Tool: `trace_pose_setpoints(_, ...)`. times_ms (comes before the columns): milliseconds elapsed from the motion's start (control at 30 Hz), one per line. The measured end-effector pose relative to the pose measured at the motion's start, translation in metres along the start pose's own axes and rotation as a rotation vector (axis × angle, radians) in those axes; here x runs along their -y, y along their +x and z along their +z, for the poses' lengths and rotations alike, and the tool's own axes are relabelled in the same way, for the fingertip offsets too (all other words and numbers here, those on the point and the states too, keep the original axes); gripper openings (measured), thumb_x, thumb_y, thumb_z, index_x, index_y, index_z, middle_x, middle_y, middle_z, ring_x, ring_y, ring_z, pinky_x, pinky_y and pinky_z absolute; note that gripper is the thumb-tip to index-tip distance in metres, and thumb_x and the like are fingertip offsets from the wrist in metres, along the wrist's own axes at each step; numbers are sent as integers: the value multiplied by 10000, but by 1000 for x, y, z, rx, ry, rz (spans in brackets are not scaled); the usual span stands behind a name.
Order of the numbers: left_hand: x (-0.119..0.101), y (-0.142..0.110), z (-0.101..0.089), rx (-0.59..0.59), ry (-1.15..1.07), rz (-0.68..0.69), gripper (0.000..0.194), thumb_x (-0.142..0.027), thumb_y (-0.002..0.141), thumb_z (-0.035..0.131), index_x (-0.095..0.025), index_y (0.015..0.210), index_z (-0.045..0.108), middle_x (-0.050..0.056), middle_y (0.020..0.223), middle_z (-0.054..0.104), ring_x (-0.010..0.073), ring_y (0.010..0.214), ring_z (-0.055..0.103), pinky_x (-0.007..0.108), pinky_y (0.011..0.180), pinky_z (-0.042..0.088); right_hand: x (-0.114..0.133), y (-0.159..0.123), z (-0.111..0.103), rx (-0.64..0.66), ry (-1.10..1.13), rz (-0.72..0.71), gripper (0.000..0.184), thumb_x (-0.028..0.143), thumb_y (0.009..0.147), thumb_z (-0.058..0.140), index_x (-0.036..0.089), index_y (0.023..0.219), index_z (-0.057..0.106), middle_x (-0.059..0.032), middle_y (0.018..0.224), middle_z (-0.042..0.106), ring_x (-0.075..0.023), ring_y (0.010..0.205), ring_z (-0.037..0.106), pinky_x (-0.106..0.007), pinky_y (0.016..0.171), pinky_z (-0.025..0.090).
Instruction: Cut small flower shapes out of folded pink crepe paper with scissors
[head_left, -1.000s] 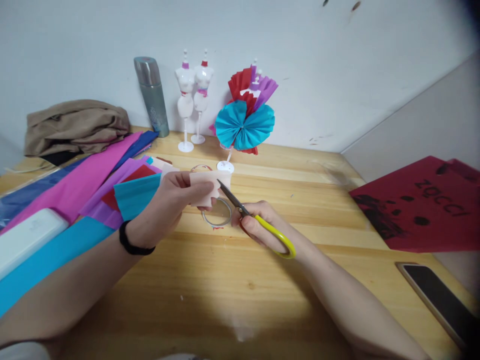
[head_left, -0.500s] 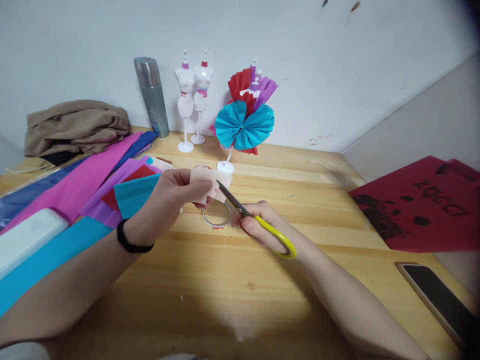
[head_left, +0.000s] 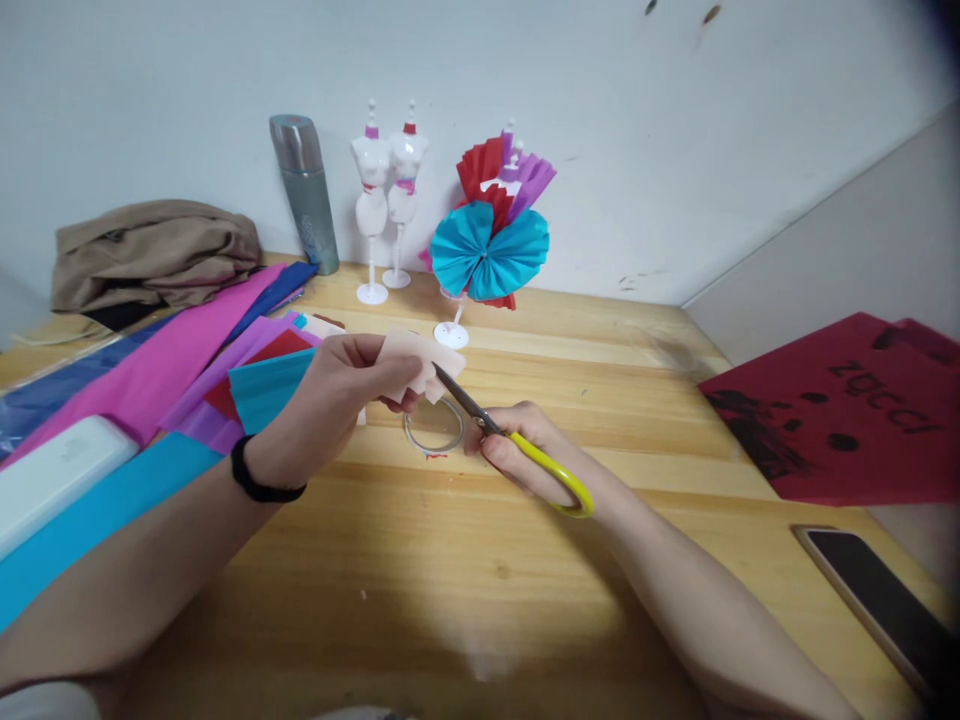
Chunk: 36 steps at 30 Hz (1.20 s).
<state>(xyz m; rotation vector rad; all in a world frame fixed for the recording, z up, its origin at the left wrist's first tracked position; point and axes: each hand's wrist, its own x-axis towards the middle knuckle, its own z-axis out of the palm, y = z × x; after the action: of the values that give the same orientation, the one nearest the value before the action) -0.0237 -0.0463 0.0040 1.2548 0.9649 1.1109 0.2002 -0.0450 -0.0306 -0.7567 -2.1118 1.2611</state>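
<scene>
My left hand [head_left: 337,395] pinches a small folded piece of pale pink paper [head_left: 411,358] above the wooden table [head_left: 465,580]. My right hand [head_left: 525,455] grips yellow-handled scissors [head_left: 517,440], whose blade tips touch the paper's right lower edge. A clear tape ring [head_left: 433,428] lies on the table just under the paper and blades.
Coloured paper sheets [head_left: 150,390] spread at the left, with a white case [head_left: 52,480]. At the back stand a steel flask [head_left: 304,195], two white mini mannequins [head_left: 386,200] and a mannequin with paper fans [head_left: 491,235]. A red bag [head_left: 840,420] and a phone [head_left: 877,600] lie right.
My left hand has tilted and turned the pink paper, so it lies flatter and a little higher against the blades. The scissors have barely moved.
</scene>
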Motion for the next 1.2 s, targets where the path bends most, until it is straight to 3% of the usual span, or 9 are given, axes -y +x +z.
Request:
trace_pose_setpoints(333,2,1,-2,27,-59,51,259,-227,844,680,-155,595,683,-3,632,662,80,580,541,203,571,432,-2,-1,-3,34,-106,6,463,548,949,463,164,705,552,51,565,344,-79,496,280,-218,458,256)
trace_pose_setpoints(567,4,2,-4,21,-78,35,252,-230,826,696,-162,584,680,-9,628,652,81,563,544,207,559,438,4,-1,-3,36,-97,42,480,572,932,490,144,742,595,34,604,427,-81,516,334,-218,486,300)
trace_pose_setpoints(1200,0,-1,1,69,-17,-32,251,-303,847,666,-146,654,700,5,641,626,89,588,525,210,556,421,3,-1,-4,66,-101,69,475,583,922,508,148,754,594,35,600,432,-84,523,327,-222,497,297)
